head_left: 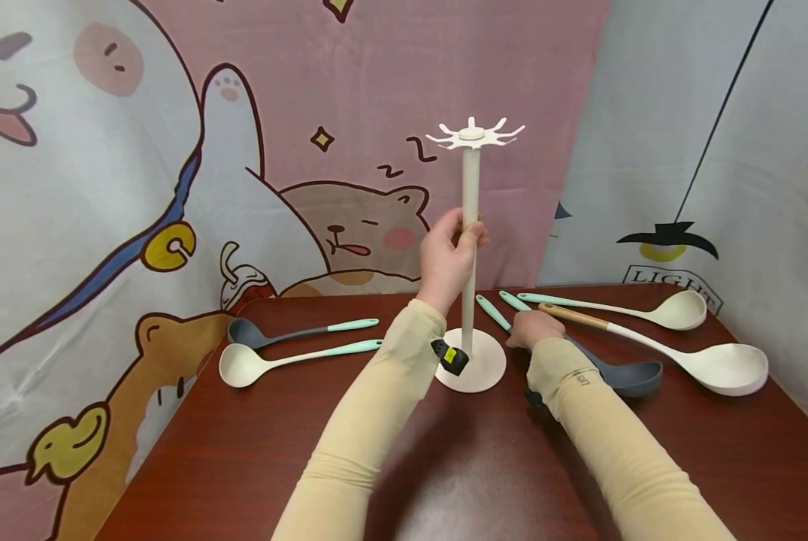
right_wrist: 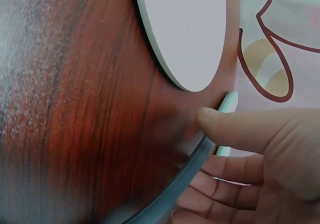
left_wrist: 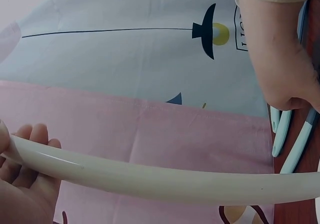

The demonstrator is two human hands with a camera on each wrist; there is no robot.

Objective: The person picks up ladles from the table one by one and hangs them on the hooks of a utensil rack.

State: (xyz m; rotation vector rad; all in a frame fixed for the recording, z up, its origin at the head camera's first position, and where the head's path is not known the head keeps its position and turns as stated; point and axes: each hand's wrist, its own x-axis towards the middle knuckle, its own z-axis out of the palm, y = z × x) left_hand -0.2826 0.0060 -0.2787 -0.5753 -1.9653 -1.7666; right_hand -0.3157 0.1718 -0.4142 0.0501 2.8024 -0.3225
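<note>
A white utensil stand (head_left: 470, 285) rises from a round base, with a ring of hooks at its top. My left hand (head_left: 446, 259) grips its pole about halfway up; the left wrist view shows the fingers behind the pole (left_wrist: 150, 181). Low at the table, my right hand (head_left: 536, 329) pinches a dark grey ladle (head_left: 637, 378) with a mint handle end. In the right wrist view the thumb lies on one side of its grey shaft (right_wrist: 175, 186), the fingers on the other. Another mint handle (head_left: 514, 301) runs behind this hand, its far part hidden.
Right of the hand lie a white ladle (head_left: 681, 310) with a mint handle and a larger white ladle (head_left: 728, 368) with a wood-coloured handle. On the left are a grey ladle (head_left: 244, 332) and a white ladle (head_left: 241, 366). A cartoon-printed cloth (head_left: 376, 90) hangs behind the table (head_left: 241, 466).
</note>
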